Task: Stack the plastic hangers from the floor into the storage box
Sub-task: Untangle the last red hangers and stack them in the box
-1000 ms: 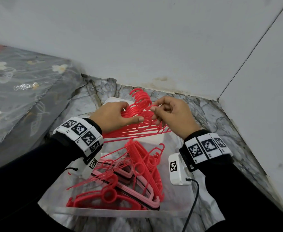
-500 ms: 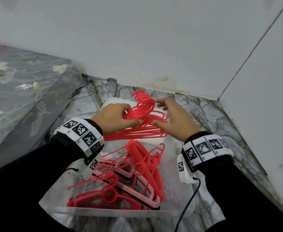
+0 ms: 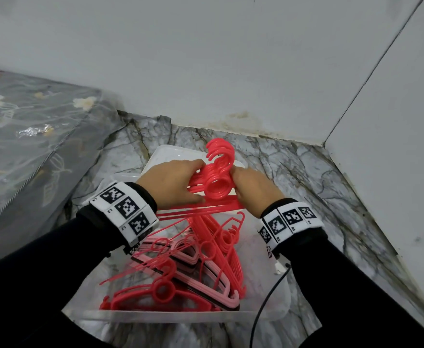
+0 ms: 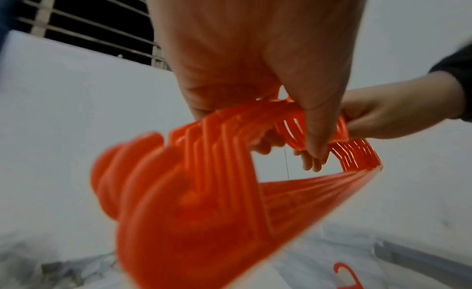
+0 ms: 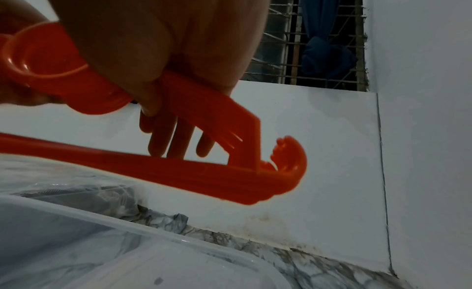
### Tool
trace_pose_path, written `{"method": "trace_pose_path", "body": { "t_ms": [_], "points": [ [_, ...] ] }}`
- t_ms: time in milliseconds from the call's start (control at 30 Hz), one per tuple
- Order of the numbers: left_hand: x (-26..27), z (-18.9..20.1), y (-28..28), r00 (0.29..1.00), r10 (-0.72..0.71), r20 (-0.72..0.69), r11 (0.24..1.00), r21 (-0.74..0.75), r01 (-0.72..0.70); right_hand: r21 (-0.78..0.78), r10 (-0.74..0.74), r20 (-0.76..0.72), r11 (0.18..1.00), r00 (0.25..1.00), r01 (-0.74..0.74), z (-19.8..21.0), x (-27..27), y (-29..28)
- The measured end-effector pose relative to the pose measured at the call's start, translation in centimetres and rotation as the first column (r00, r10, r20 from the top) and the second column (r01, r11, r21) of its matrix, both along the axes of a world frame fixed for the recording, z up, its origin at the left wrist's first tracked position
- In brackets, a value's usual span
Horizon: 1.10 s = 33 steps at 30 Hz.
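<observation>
Marble floor in a white-walled corner, clear storage box [image 3: 155, 318] below the hands.
Left hand [image 3: 170, 183] and right hand [image 3: 253, 188] both clasp a bundle of red hangers [image 3: 217, 188] between them, above the hanger pile [image 3: 206, 259] inside the box.

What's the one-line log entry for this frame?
stage: bundle over box | left hand: grips red hanger bundle | right hand: grips same bundle | clear storage box: holds red and pink hangers
</observation>
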<state>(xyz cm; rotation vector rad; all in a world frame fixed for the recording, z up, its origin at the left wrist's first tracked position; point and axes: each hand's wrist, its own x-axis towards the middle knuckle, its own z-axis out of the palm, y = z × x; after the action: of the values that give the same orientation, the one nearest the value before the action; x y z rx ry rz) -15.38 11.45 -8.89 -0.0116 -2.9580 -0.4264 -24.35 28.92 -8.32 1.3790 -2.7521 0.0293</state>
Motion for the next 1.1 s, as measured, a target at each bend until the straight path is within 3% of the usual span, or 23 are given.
{"method": "trace_pose_path", "body": {
  "t_ms": [100, 300, 367, 467, 567, 700, 800, 833, 900, 967, 1033, 1100],
  "points": [
    [0.3, -0.5, 0.3, 0.996, 0.037, -0.079, 0.988, -0.149, -0.049, -0.014, -0.04, 0.077, 0.999, 0.996, 0.041, -0.2, 0.0, -0.1],
    [-0.1, -1.2, -0.2, 0.991, 0.132, 0.018, 0.99, 0.052, -0.133, -0.206, -0.051, 0.224, 0.974, 0.973, 0.098, -0.8, -1.3, 0.2],
    [-0.3, -1.1, -1.4, 0.984, 0.176, 0.02, 0.979, 0.1, -0.177, -0.182, -0.131, 0.208, 0.968, 0.969, 0.17, -1.1, -2.3, 1.0],
    [-0.5, -1.0, -3.2, 0.969, 0.243, 0.038, 0.961, 0.129, -0.245, -0.315, -0.256, 0.267, 0.888, 0.929, 0.335, -2.0, -3.4, 1.8],
    [-0.6, -1.2, -4.3, 0.958, 0.285, 0.036, 0.949, 0.129, -0.287, -0.397, -0.325, 0.474, 0.75, 0.818, 0.529, -3.0, -4.3, 2.2],
    [-0.7, -1.5, -5.2, 0.961, 0.269, 0.068, 0.954, 0.121, -0.276, -0.179, -0.381, 0.629, 0.777, 0.677, 0.603, -5.5, -4.7, 1.5],
    [-0.8, -1.6, -5.5, 0.955, 0.286, 0.076, 0.95, 0.109, -0.293, -0.095, -0.344, 0.791, 0.749, 0.506, 0.656, -8.0, -4.2, 0.4],
    [-0.8, -1.7, -5.6, 0.952, 0.297, 0.07, 0.947, 0.107, -0.304, -0.074, -0.365, 0.778, 0.755, 0.511, 0.652, -8.8, -3.9, 0.1],
    [-0.7, -1.7, -5.9, 0.944, 0.327, 0.044, 0.937, 0.116, -0.33, -0.002, -0.427, 0.562, 0.856, 0.708, 0.518, -10.2, -3.5, -0.4],
    [-0.6, -1.7, -6.3, 0.937, 0.35, 0.005, 0.93, 0.121, -0.348, 0.118, -0.345, 0.311, 0.939, 0.886, 0.324, -11.6, -2.6, -1.0],
    [-0.5, -1.5, -6.6, 0.93, 0.367, -0.01, 0.925, 0.109, -0.364, 0.269, -0.219, 0.157, 0.948, 0.963, 0.172, -13.3, -1.4, -1.6],
    [-0.4, -1.4, -6.9, 0.924, 0.382, -0.018, 0.919, 0.106, -0.379, 0.404, -0.17, 0.081, 0.906, 0.982, 0.123, -14.5, -0.5, -2.0]
  ]
}}
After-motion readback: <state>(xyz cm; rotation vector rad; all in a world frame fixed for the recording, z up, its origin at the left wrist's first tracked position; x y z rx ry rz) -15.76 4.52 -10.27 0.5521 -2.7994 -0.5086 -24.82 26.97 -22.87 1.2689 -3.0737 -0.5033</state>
